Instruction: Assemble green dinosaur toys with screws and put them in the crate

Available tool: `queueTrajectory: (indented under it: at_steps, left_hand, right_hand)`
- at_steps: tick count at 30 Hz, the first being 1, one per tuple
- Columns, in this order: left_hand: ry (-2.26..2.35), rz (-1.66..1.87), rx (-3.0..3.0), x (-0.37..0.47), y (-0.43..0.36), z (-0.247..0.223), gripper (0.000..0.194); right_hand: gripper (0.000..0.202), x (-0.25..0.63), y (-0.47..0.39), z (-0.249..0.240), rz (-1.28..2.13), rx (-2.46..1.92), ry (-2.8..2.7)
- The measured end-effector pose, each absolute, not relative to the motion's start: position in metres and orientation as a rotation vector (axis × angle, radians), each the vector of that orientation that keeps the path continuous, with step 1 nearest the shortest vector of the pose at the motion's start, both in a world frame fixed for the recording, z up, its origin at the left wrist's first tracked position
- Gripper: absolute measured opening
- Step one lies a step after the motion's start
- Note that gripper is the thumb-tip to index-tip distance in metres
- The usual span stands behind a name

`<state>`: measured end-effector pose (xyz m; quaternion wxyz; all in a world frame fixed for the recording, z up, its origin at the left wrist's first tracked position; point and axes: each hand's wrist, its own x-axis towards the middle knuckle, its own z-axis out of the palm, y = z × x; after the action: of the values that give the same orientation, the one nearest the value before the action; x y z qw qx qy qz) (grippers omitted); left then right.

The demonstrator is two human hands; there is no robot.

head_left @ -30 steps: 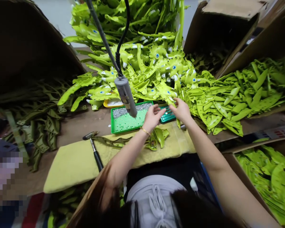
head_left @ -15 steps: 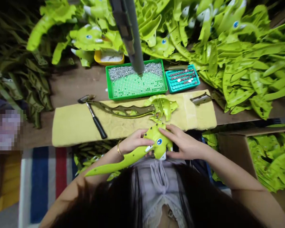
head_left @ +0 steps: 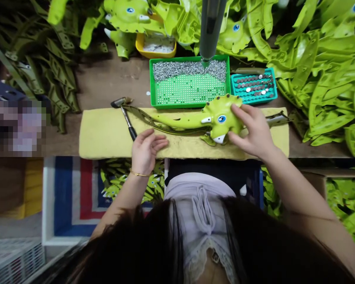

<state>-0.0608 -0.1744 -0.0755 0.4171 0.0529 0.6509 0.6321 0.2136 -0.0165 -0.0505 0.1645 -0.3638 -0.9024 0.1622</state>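
Note:
My right hand [head_left: 253, 130] grips the head end of a lime-green dinosaur-shaped shell [head_left: 225, 114] with a blue eye and white horns. The shell lies over a dark olive curved part [head_left: 182, 131] on the yellow cloth pad [head_left: 106, 138], its long tail pointing left. My left hand [head_left: 148, 150] holds nothing; its fingers are apart at the pad's front edge, beside the black handle of a hammer [head_left: 127, 118]. Whatever lies under the shell's head is mostly hidden.
Behind the pad stand a green tray [head_left: 189, 103] of small screws, a teal tray [head_left: 254, 99] of round discs and a yellow bowl [head_left: 156, 51]. A grey hanging tool [head_left: 210, 35] points down above the screws. Green parts [head_left: 328, 79] are heaped right, olive parts [head_left: 53, 71] left.
The green shell has moved from in front of my body onto the olive part on the pad. My left hand has let go of it and moved left. The view has shifted.

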Motion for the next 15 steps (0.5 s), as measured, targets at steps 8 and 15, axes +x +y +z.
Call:
queueTrajectory:
  at_steps: [8,15]
  left_hand:
    - [1.599,1.557,0.079,-0.056,-0.170,-0.075,0.028]
    - [1.598,1.569,0.085,-0.056,-0.169,-0.078,0.030]
  right_hand:
    - [0.073,0.210,-0.003,-0.055,0.467,-1.068,-2.542]
    - [0.072,0.213,-0.006,-0.053,0.456,-1.005,-2.584]
